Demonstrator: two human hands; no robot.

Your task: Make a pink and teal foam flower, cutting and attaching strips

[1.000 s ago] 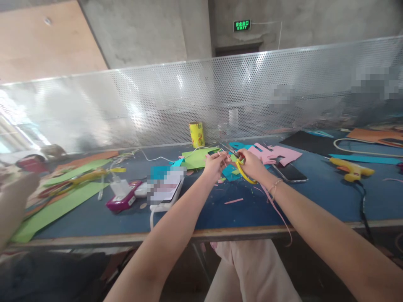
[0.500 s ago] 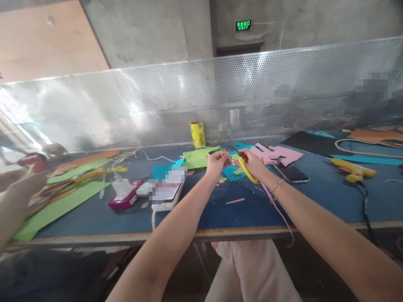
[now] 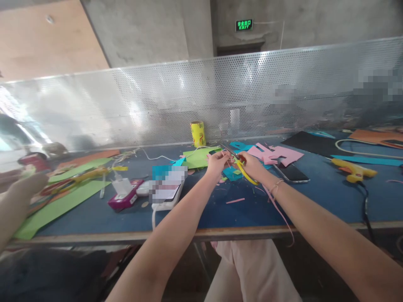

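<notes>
Right hand (image 3: pixel 252 166) holds yellow scissors (image 3: pixel 246 174) well inside the table's front edge (image 3: pixel 245 231)

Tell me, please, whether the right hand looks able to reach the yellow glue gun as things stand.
Probably yes: the phone between the right hand and the glue gun lies flat, leaving room above, though the hand holds yellow-handled scissors it would likely put down first.

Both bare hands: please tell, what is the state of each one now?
Left hand: closed, pinching what looks like a thin pink paper strip.
Right hand: closed, holding yellow-handled metal scissors.
</notes>
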